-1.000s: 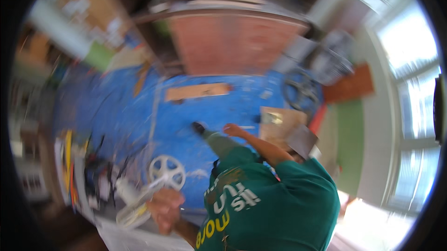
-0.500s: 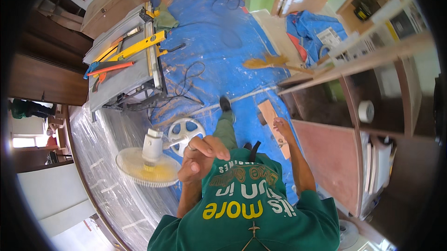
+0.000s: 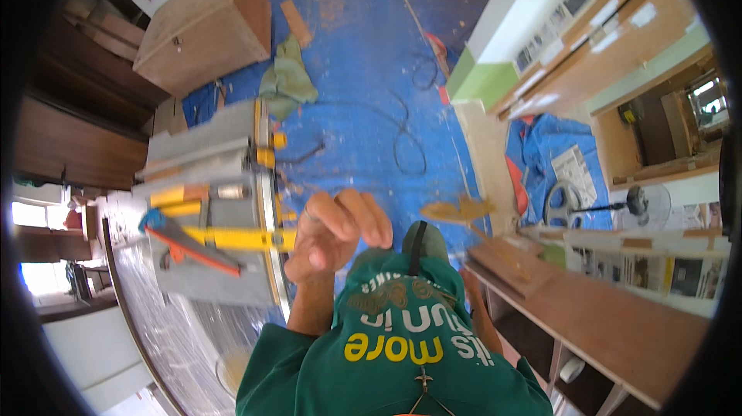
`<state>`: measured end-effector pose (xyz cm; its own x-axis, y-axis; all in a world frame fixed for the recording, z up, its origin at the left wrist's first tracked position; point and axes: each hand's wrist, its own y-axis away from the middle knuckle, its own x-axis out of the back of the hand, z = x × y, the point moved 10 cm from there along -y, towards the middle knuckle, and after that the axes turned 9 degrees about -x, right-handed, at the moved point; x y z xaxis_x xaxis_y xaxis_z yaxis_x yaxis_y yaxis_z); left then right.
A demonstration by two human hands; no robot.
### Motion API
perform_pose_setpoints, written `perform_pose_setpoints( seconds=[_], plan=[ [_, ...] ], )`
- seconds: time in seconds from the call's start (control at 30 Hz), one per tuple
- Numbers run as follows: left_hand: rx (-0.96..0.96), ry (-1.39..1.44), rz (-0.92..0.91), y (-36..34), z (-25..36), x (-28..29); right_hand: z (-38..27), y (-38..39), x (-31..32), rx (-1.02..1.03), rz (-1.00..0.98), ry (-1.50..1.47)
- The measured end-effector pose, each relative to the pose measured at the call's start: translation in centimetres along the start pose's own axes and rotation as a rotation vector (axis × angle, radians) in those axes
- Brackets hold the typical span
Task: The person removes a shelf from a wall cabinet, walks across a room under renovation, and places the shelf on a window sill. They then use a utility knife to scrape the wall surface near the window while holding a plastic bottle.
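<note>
My left hand (image 3: 340,234) is raised in front of my green shirt, beside the machine table. Its fingers are loosely bent and its thumb stands apart, with nothing visible in it. Nearest to it is a yellow spirit level (image 3: 239,239) lying across the grey machine table (image 3: 212,281). An orange-edged hand saw (image 3: 197,250) lies against the level. My right hand (image 3: 470,286) hangs low by my side, next to the brown cabinet (image 3: 610,339). My shirt and body partly cover it, so its fingers and anything in them cannot be made out.
Blue sheeting (image 3: 348,68) covers the floor, with a dark cable (image 3: 406,146) looped on it. Ahead on the right lies a straw-coloured brush (image 3: 456,210). A wooden box (image 3: 205,30) and green cloth (image 3: 290,80) are at the far left. A fan (image 3: 645,203) stands right.
I have moved forward; the machine table and brush are now closer, and the white fan on the left has slid mostly out of sight. My right hand has dropped back beside my body.
</note>
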<state>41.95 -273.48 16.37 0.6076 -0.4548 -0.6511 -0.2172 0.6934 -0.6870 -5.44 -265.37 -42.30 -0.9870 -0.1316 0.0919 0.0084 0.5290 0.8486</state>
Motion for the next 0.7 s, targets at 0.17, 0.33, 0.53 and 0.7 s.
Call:
perform_pose_setpoints(
  seconds=[0.17, 0.33, 0.53, 0.7],
  plan=[
    [0.098, -0.086, -0.068, -10.5, -4.8, 10.8, -8.5, -9.3, -1.8, -0.207, 0.042, 0.067],
    [0.316, -0.264, 0.147, -16.6, -11.5, 27.2, -26.3, -26.6, -9.6, -0.167, -0.052, 0.290],
    [0.311, -0.553, 0.329, -28.9, -12.7, 45.4, -60.8, -50.6, -28.2, 0.356, 0.046, 0.927],
    [0.175, -0.276, 0.347, -41.0, -10.9, 59.4, -102.7, -46.9, -51.7, 1.219, 0.188, 0.962]
  ],
)
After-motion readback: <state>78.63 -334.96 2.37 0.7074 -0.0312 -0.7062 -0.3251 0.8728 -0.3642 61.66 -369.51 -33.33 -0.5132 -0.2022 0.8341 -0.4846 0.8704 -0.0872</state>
